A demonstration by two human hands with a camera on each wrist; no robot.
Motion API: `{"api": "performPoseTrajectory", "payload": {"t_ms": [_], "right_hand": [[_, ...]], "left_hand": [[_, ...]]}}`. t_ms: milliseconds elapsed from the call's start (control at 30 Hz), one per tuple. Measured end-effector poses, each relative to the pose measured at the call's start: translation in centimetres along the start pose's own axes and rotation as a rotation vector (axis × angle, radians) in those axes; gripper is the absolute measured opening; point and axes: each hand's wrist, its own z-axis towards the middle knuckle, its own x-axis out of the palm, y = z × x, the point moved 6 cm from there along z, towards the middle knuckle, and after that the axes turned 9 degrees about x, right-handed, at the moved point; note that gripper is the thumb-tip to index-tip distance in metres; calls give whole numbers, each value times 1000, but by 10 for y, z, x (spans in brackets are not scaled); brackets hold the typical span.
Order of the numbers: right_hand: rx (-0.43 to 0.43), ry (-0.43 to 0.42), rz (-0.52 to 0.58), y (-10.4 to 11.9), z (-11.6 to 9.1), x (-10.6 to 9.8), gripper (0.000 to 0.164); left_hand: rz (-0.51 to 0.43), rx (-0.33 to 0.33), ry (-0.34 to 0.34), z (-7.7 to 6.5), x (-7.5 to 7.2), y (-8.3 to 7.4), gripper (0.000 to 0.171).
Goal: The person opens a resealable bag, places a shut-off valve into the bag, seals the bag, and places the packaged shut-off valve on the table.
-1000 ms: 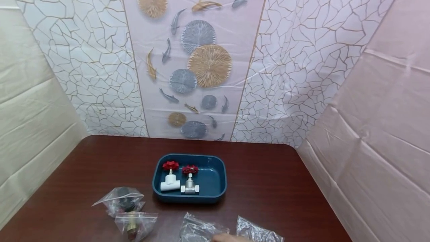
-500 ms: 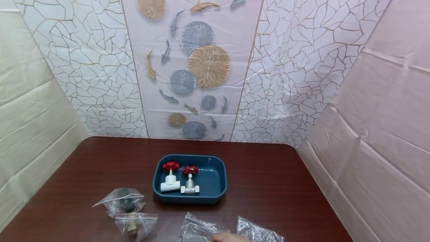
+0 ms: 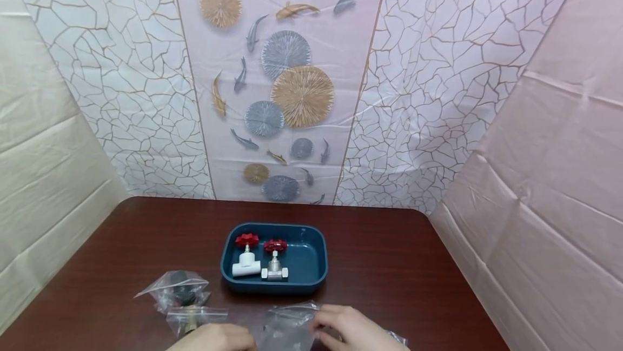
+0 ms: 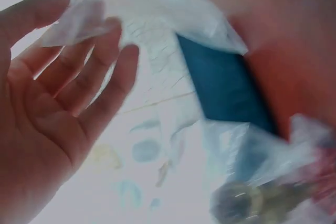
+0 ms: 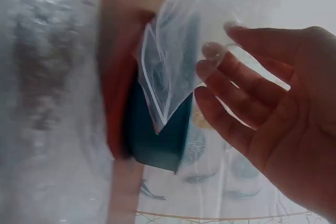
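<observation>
Between my two hands a clear plastic bag (image 3: 287, 326) is held up off the dark table, at the bottom of the head view. My right hand (image 3: 350, 328) pinches its right edge between thumb and fingertips. My left hand (image 4: 63, 82) has a piece of the thin plastic between thumb and fingers, the other fingers loosely bent. Whether anything is inside the bag cannot be made out. Beyond the hands, a blue tray (image 3: 274, 289) holds a white tee-shaped valve (image 3: 246, 265) and a metal valve (image 3: 274, 271), both with red handwheels.
Left of the tray lies a zip bag (image 3: 181, 289) with a dark part inside. Nearer, another zip bag (image 3: 197, 316) with a brass-coloured part is partly behind my left hand. A crumpled plastic wrap (image 5: 47, 103) lies to the right. Patterned cloth walls surround the table (image 3: 389, 264).
My left hand has come into the head view from below. The right hand has moved further in, and the clear bag has been lifted and spread between them.
</observation>
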Motion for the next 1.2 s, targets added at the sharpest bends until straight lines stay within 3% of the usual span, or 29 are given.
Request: {"api": "performPoseTrajectory", "payload": {"t_ms": [133,333,467,600,667,767,867,967,1067,1200], "right_hand": [[40,-76,88,1,6,-13,15],[1,-222,145,3,16,-26,15],[18,-272,191,1,18,-29,16],[10,-244,311,-1,17,-29,25],[-28,-215,374,-1,15,-28,36],[-79,-169,478,0,12,-26,59],[-118,-135,557,0,9,-24,75],[-142,-126,590,0,8,-24,80],[-142,-157,586,1,7,-24,72],[-137,-228,569,3,7,-27,48]], "left_hand": [[-55,-37,-71,4,-19,-5,10],[-44,-152,-230,5,-44,-7,11],[83,-147,-429,-1,-63,-9,7],[230,-125,-663,-12,-82,-13,19],[263,-166,-759,-18,-90,-13,21],[273,-281,-866,-27,-98,-9,17],[247,-389,-932,-33,-101,-1,10],[219,-461,-962,-36,-101,9,6],[195,-512,-958,-37,-99,21,5],[161,-545,-926,-37,-92,35,7]]}}
